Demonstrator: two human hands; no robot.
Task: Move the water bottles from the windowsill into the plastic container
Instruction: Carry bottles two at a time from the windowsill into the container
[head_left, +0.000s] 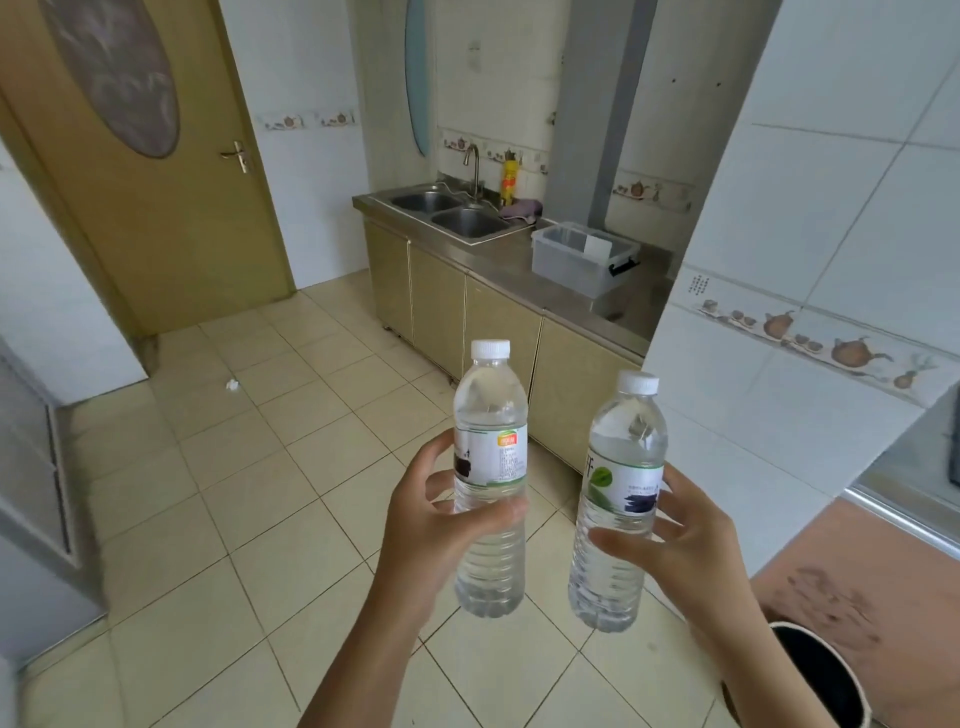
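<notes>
Head view shows 2 water bottles held upright over the tiled floor, the left hand (434, 525) clamped on the left bottle (490, 483), the right hand (685, 540) on the right bottle (621, 504). Far off, the plastic container (582, 260) sits open on the steel counter (519, 270), right of the sink (452, 213).

Left hand (436, 525) holding one water bottle (489, 478), right hand (685, 540) another bottle (618, 499), plastic container (582, 257) on counter (524, 278) beyond

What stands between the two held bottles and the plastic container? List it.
In the head view: bare floor tiles, then the cabinet doors and steel countertop carrying the plastic container.
</notes>
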